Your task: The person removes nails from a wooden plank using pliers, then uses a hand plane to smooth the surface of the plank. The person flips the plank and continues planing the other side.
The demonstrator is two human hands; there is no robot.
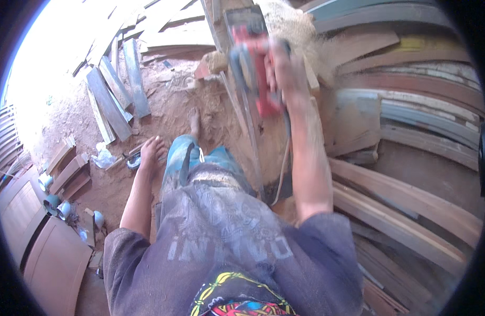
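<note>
My right hand [289,73] is wrapped round the handle of a red corded power tool [264,87], stretched out ahead of me. Motion blurs both, and the tool's exact kind cannot be made out. Beneath it is a long wooden workpiece or bench [269,139] running away from my body. A pale cord [282,174] trails back from the tool along the wood. My left hand [154,148] hangs low beside my left knee, with its fingers loosely apart and nothing visible in it.
Loose boards [113,87] lie on the dusty ground ahead left. Stacked planks [406,195] crowd my right side. A pile of sawdust [287,23] sits beyond the tool. Panels [55,263] and blue-grey cups [63,209] are at the left; a clear plastic bag [103,157] lies nearby.
</note>
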